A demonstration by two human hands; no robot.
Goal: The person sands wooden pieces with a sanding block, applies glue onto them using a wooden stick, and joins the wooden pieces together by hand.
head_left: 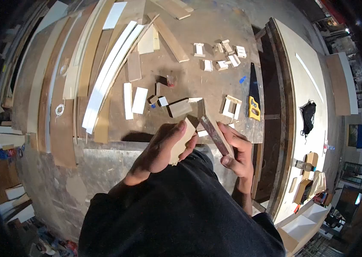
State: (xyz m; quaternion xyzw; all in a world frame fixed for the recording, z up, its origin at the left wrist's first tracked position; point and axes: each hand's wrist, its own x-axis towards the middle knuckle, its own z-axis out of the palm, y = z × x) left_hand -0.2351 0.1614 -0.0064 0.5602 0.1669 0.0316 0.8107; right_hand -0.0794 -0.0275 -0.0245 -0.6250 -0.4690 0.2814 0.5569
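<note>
My left hand is wrapped round a pale wooden piece, thumb at its upper end. In my right hand is a longer wooden piece with a worn, reddish-brown face, tilted down to the right. The upper parts of the two pieces are close together; whether they touch I cannot tell. Just beyond them, a light wood block lies on the brown table. To the right sits a small square wooden frame.
Several small wooden assemblies stand at the upper right of the table. A yellow-handled saw lies on the right edge. Long boards and white strips cover the left side. A second bench holds black netting.
</note>
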